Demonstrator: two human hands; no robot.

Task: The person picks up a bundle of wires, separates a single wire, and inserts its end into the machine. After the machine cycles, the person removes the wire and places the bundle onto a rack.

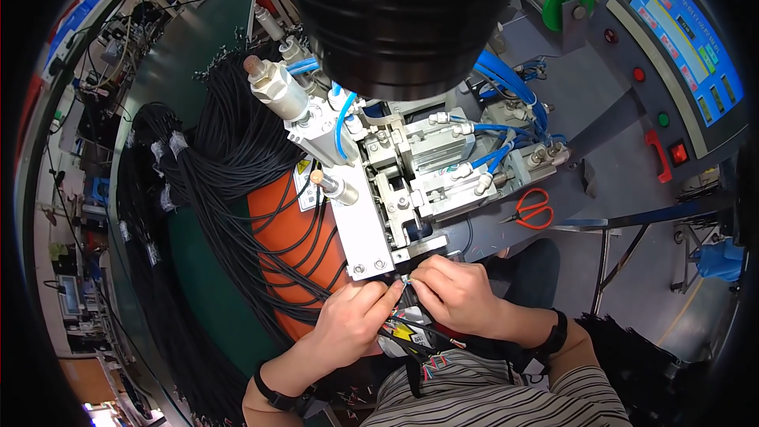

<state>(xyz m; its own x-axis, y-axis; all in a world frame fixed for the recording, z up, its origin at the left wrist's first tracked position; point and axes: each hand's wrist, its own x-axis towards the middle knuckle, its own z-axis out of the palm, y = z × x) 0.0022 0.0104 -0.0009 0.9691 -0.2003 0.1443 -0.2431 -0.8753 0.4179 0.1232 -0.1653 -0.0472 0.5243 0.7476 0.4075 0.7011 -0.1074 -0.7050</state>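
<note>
Just in front of the metal fixture's near edge, my two hands meet fingertip to fingertip. My left hand (357, 318) is closed in a pinch on the end of a black cable, mostly hidden by the fingers. My right hand (457, 294) pinches the thin coloured wires (406, 279) that stick out of that end. More black cables with stripped, coloured wire ends (435, 361) lie below my hands, close to my striped shirt. The pneumatic fixture (365, 225), with a white plate and metal blocks, stands right beyond my fingers.
Bundles of black cables (229, 134) drape over an orange surface (277, 225) at left. Red-handled scissors (535, 209) lie right of the fixture. A large black cylinder (395, 24) hangs overhead. A touchscreen panel (688, 39) with buttons stands at far right, near a green-rimmed spool (568, 4).
</note>
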